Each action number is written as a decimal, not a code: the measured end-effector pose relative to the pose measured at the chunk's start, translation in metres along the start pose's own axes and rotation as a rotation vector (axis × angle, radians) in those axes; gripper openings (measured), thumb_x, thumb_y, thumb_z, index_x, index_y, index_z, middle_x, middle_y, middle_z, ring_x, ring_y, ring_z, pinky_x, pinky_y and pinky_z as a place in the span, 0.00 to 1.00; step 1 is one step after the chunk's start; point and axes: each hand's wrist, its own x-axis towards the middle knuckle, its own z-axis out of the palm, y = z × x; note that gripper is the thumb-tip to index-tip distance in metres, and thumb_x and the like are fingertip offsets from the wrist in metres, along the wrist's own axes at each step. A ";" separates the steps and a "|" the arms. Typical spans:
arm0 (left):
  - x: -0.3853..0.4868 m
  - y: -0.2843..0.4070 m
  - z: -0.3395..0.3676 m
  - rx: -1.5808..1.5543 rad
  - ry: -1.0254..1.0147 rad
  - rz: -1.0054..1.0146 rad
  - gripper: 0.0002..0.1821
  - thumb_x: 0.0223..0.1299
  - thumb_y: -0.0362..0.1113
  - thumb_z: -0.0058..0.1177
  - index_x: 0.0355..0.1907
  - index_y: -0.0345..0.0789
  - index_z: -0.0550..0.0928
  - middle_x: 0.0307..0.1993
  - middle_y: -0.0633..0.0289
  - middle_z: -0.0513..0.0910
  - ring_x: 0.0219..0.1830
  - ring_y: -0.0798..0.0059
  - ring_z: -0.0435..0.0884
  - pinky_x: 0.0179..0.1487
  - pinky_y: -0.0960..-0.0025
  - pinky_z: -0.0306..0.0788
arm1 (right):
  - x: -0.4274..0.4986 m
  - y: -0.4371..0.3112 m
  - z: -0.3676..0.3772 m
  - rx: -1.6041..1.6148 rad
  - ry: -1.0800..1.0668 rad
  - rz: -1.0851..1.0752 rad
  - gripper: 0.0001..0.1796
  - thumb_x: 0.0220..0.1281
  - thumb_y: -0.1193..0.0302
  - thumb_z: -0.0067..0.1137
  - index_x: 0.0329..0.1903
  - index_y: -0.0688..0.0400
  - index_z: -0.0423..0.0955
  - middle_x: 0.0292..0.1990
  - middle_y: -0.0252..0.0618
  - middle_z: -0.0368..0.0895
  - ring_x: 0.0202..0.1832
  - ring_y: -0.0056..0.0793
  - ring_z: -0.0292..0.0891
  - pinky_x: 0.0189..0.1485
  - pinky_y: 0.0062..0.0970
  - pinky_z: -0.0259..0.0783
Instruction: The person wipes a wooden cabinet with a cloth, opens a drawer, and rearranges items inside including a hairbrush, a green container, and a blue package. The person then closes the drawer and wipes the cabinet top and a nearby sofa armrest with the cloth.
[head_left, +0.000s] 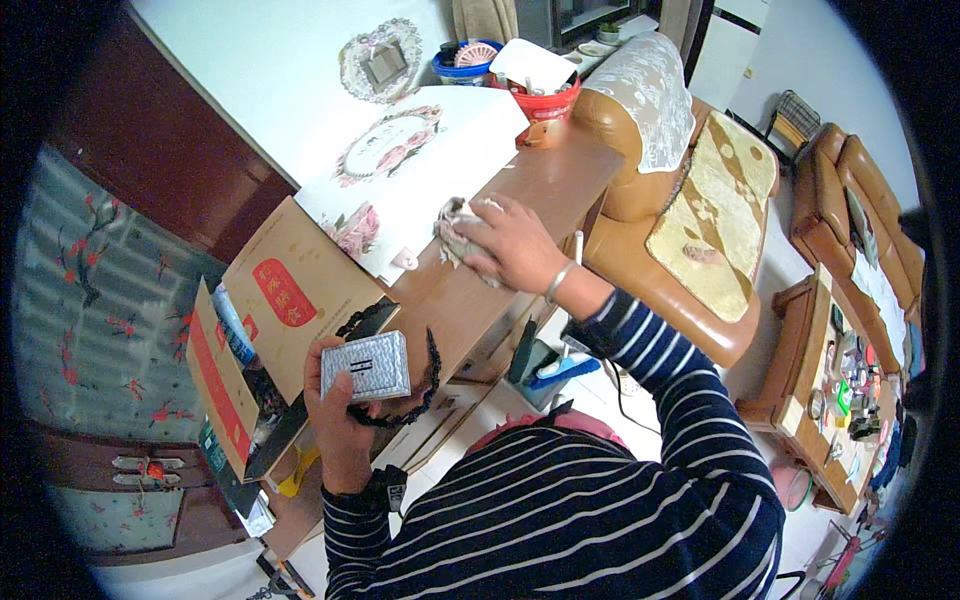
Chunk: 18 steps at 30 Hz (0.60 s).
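Note:
My left hand (341, 427) grips a small patterned grey-and-white box (365, 365), its thumb across the face. A black braided band (433, 366) loops around beside that box, apparently held in the same hand. With my right hand (517, 244) I press a crumpled, light-coloured cloth (454, 234) onto the brown wooden cabinet top (442, 311). The cloth sits by the edge of a white floral-printed cover (457, 142), which lies over the back of the cabinet along the wall.
An open cardboard box (300, 259) bearing writing stands left. Red (547, 105) and blue (461, 75) buckets stand at the far end. A tan leather sofa (607, 251) adjoins the cabinet. Below are a blue-bristled brush (562, 373) and, right, a cluttered wooden coffee table (795, 409).

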 end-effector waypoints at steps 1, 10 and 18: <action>0.000 -0.002 0.003 -0.014 0.017 -0.006 0.26 0.59 0.40 0.62 0.59 0.36 0.72 0.39 0.62 0.81 0.30 0.79 0.82 0.21 0.81 0.72 | 0.004 0.009 0.004 -0.034 0.018 0.053 0.24 0.61 0.58 0.63 0.60 0.47 0.77 0.60 0.46 0.75 0.60 0.58 0.70 0.61 0.52 0.70; 0.001 -0.012 0.003 -0.034 0.057 -0.001 0.25 0.60 0.39 0.62 0.58 0.36 0.72 0.41 0.60 0.81 0.30 0.77 0.82 0.19 0.80 0.71 | -0.001 0.070 -0.022 -0.563 0.055 0.609 0.11 0.59 0.66 0.58 0.41 0.56 0.83 0.44 0.51 0.81 0.45 0.55 0.77 0.45 0.45 0.77; 0.001 -0.018 0.014 -0.050 0.145 0.005 0.26 0.60 0.41 0.62 0.59 0.36 0.72 0.40 0.59 0.82 0.27 0.77 0.82 0.19 0.80 0.71 | 0.005 0.116 -0.036 -0.474 0.137 0.510 0.11 0.59 0.67 0.57 0.41 0.57 0.81 0.43 0.52 0.81 0.44 0.58 0.76 0.46 0.49 0.76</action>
